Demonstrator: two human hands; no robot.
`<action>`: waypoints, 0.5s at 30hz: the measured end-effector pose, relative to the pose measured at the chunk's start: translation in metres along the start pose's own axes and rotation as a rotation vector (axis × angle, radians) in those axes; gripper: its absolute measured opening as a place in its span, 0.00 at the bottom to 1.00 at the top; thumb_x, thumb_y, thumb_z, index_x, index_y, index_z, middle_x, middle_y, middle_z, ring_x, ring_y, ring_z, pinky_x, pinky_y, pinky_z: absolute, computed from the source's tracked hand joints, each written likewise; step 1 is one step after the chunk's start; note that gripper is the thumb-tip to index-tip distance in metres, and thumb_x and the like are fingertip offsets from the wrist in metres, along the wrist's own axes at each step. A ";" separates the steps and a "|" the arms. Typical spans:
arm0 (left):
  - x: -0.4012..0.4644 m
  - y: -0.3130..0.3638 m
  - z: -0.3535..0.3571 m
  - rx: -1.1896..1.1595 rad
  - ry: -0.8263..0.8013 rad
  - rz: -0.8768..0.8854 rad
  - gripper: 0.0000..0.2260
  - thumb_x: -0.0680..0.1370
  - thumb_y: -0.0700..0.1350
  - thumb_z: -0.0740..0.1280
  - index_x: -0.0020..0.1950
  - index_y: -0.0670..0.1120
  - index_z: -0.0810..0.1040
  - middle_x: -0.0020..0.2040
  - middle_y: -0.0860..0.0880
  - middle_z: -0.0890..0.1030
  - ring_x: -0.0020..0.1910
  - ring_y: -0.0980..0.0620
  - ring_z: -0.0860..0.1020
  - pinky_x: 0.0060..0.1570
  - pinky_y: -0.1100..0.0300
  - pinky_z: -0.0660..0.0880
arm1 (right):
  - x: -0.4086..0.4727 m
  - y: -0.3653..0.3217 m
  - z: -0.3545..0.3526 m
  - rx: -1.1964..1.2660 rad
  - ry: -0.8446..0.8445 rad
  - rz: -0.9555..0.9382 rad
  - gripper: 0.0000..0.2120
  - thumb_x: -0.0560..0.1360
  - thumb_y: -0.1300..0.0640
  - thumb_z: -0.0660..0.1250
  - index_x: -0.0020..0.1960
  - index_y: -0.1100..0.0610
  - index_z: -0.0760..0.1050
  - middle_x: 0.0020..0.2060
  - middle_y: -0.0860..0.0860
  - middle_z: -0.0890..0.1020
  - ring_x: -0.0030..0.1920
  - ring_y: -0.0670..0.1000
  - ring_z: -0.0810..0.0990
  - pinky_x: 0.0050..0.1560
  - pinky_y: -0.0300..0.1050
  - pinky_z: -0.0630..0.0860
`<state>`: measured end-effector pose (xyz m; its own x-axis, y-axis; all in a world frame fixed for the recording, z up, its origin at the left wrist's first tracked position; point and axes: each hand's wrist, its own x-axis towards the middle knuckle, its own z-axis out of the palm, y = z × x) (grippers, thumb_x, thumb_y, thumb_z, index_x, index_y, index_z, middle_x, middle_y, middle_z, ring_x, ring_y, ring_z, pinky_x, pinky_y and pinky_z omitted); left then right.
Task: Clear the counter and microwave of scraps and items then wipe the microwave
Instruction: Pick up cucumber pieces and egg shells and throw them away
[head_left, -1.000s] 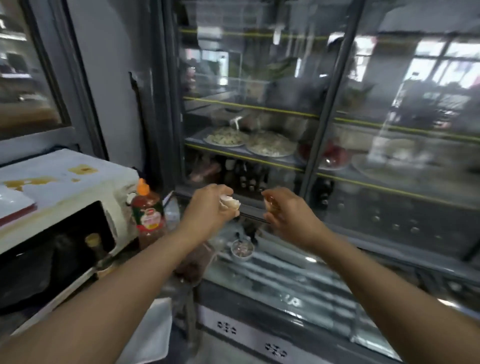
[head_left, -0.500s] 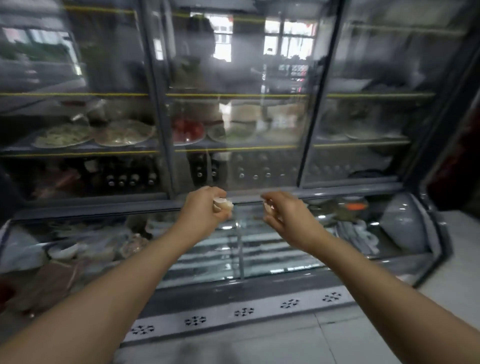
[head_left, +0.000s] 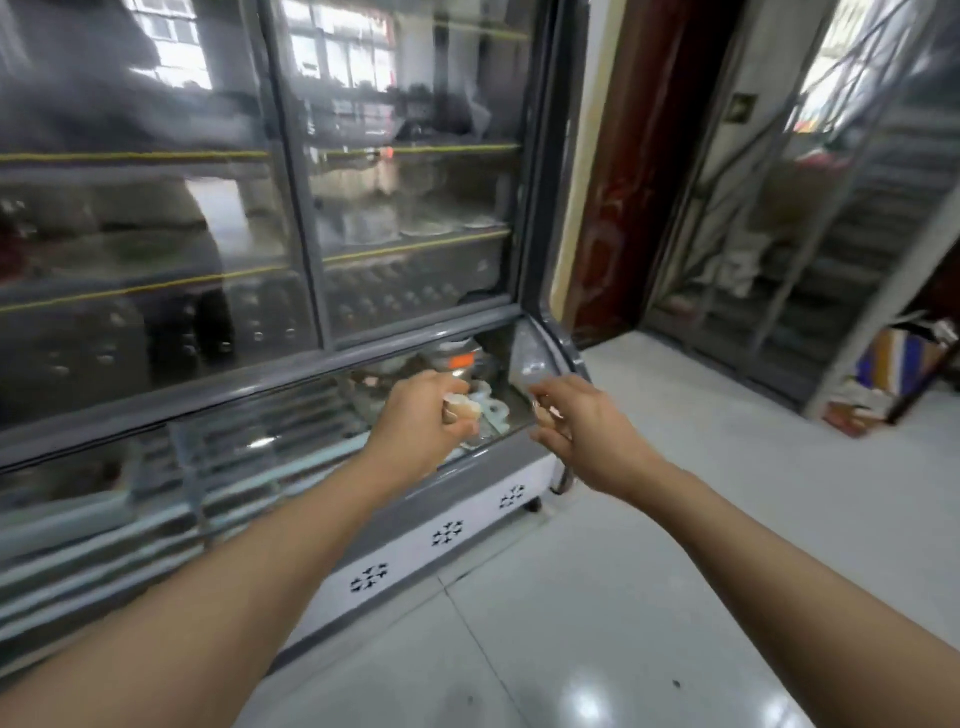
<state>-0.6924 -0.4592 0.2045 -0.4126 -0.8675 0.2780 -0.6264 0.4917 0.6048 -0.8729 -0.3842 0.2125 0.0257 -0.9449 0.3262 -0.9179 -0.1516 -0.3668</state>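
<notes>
My left hand is held out in front of me, its fingers curled round small pale scraps that stick out past the thumb. Level with it and a little to the right, my right hand pinches another small scrap, too blurred to name. Both hands hover before the lower glass of a display fridge. Neither the microwave nor the counter is in view.
The grey and white fridge base ends at a rounded right corner. Pale shiny floor tiles spread right and forward. A dark red door frame and a metal staircase stand at the back right, with boxes beside it.
My view has swung right: the microwave and sauce bottle left the frame, then the fridge's right end, floor and stairs came in. Both hands kept their grips.
</notes>
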 end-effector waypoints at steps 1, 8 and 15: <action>0.006 0.015 0.015 -0.007 -0.025 0.026 0.19 0.69 0.43 0.74 0.59 0.45 0.79 0.51 0.47 0.79 0.42 0.52 0.77 0.44 0.65 0.69 | -0.009 0.016 -0.010 -0.003 0.012 0.037 0.20 0.74 0.61 0.68 0.64 0.59 0.71 0.56 0.57 0.76 0.57 0.55 0.75 0.56 0.42 0.69; 0.053 0.101 0.108 -0.026 -0.166 0.193 0.19 0.71 0.46 0.73 0.61 0.47 0.78 0.55 0.50 0.78 0.48 0.54 0.75 0.48 0.63 0.69 | -0.056 0.117 -0.058 -0.060 0.096 0.271 0.20 0.74 0.58 0.68 0.65 0.56 0.70 0.57 0.53 0.74 0.56 0.53 0.75 0.53 0.37 0.67; 0.130 0.151 0.197 -0.070 -0.283 0.312 0.21 0.71 0.47 0.73 0.63 0.46 0.77 0.55 0.49 0.79 0.48 0.53 0.77 0.53 0.60 0.73 | -0.050 0.213 -0.085 -0.100 0.130 0.441 0.21 0.76 0.56 0.67 0.67 0.55 0.68 0.58 0.51 0.73 0.57 0.50 0.74 0.56 0.39 0.69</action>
<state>-0.9707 -0.4831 0.1852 -0.7467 -0.6182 0.2455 -0.4005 0.7125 0.5762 -1.1034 -0.3446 0.1926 -0.4193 -0.8678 0.2668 -0.8639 0.2910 -0.4112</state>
